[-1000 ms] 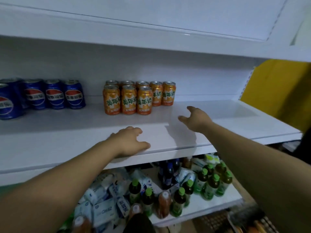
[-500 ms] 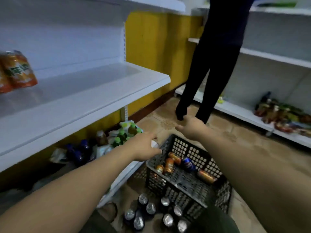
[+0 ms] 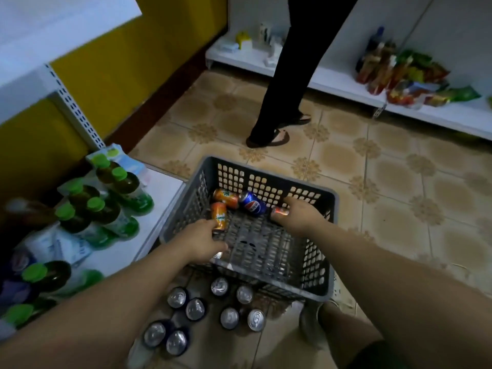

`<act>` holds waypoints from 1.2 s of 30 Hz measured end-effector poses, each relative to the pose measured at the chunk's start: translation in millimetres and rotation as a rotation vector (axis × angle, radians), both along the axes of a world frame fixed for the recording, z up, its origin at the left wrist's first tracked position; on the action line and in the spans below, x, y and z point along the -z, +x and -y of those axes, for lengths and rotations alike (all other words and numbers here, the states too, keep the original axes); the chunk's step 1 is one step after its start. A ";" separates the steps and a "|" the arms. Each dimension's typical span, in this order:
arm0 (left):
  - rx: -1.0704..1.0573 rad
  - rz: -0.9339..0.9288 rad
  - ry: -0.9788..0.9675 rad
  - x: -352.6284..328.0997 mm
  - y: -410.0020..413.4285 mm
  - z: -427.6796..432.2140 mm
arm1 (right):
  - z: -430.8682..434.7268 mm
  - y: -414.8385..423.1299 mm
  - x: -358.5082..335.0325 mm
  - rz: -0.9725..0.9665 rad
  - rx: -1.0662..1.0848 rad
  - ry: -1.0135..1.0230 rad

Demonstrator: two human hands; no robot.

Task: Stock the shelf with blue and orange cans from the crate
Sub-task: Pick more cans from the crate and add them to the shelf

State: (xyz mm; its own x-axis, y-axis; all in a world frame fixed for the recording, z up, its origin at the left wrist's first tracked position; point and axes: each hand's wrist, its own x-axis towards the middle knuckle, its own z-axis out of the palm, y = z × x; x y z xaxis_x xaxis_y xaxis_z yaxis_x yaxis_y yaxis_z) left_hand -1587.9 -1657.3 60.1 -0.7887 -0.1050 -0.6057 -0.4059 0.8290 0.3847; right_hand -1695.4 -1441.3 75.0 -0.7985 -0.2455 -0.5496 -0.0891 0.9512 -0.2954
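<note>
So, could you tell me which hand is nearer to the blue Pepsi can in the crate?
Right. The right hand is just right of the blue Pepsi can, holding an orange can beside it. The left hand is lower left, at another orange can.
</note>
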 end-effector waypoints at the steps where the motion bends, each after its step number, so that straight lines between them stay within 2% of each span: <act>1: -0.023 0.007 0.023 15.2 -13.4 1.3 | -0.2 -10.3 13.5 0.014 0.002 0.003; 9: -0.182 0.086 0.167 126.4 -121.0 8.3 | 19.0 -99.0 134.2 0.104 0.028 0.009; 18: -0.189 0.125 0.187 232.7 -187.5 10.9 | 47.9 -149.5 253.6 0.195 0.045 -0.006; 24: -0.214 0.122 0.190 272.7 -208.5 19.1 | 68.9 -165.5 305.7 0.158 0.034 0.015; 28: -0.248 0.111 0.235 285.4 -214.1 20.7 | 72.2 -165.1 323.9 0.055 0.003 0.072; 33: -0.273 0.088 0.314 279.9 -208.8 22.2 | 66.2 -151.0 313.6 0.181 0.118 -0.133; 36: -0.335 0.088 0.414 256.0 -198.6 23.3 | 67.3 -138.7 281.0 0.219 0.315 -0.371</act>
